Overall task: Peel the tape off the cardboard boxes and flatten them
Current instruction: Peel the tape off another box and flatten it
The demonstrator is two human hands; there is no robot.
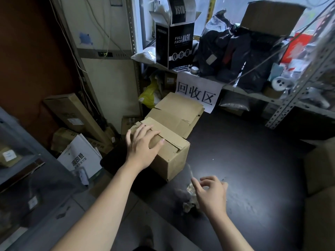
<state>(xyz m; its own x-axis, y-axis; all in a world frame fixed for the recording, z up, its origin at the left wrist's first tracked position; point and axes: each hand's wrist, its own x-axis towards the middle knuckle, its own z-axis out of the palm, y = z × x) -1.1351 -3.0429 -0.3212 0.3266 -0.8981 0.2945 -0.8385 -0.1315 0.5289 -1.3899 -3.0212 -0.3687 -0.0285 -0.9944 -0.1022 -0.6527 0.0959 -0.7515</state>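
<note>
The left hand's fingers [137,130] lie spread and nearly straight, grasping nothing, flat on the top flaps of the cardboard box [170,160], with the thumb stretched toward 3 o'clock along a torn flap edge. The left hand [143,147] covers the box's 9 o'clock top corner. The right hand's fingers [208,180] are loosely curled and released; blur hides whether they touch the crumpled tape wad [189,203] lying at the 8 o'clock side of the right hand [212,192]. The box stands upright near the left edge of the dark table [253,151], its near corner pointing to 6 o'clock. Touching it at 12 o'clock is a second box [174,109] with flaps open, under a hanging paper sign [197,93]. From the box toward 3 o'clock the tabletop is bare as far as a perforated rack post [290,107] and brown cartons [320,169] at the frame's right edge. At 9 o'clock, below the table edge, more cartons [72,113] crowd the floor.
</note>
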